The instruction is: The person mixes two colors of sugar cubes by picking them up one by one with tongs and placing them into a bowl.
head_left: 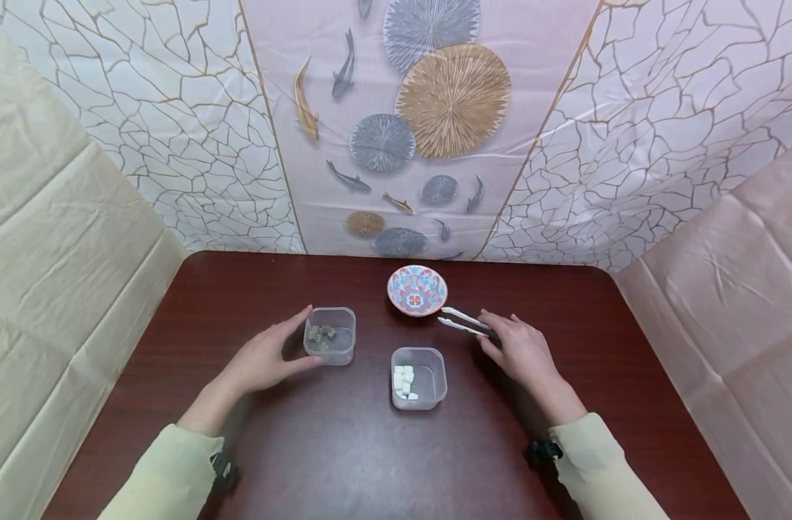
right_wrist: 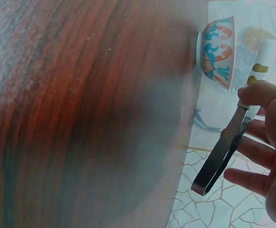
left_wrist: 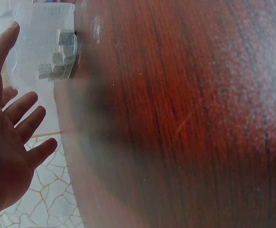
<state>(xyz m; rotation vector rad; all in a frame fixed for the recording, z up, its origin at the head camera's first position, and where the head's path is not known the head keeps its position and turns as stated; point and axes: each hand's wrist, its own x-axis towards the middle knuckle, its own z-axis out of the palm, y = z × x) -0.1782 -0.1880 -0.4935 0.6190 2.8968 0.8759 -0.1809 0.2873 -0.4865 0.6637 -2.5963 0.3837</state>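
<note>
In the head view, my left hand (head_left: 266, 355) spans the left side of a clear plastic container (head_left: 345, 339), thumb at its near wall and a fingertip at its far left corner. Several small grey-brown cubes (left_wrist: 58, 58) lie inside it; the other fingers stretch out loosely in the left wrist view. On the right, my right hand (head_left: 520, 347) holds dark-handled tongs (right_wrist: 221, 152) between thumb and fingers. Their two white tips are apart and point left, just below a patterned bowl (head_left: 417, 290). A second clear container (head_left: 437, 383) holds several white cubes (head_left: 403, 379).
Everything stands on a dark red-brown wooden table (head_left: 370, 462). Behind its far edge hangs a cloth (head_left: 396, 188) printed with fish and round leaves. Beige fabric panels (head_left: 58, 253) flank the table on both sides.
</note>
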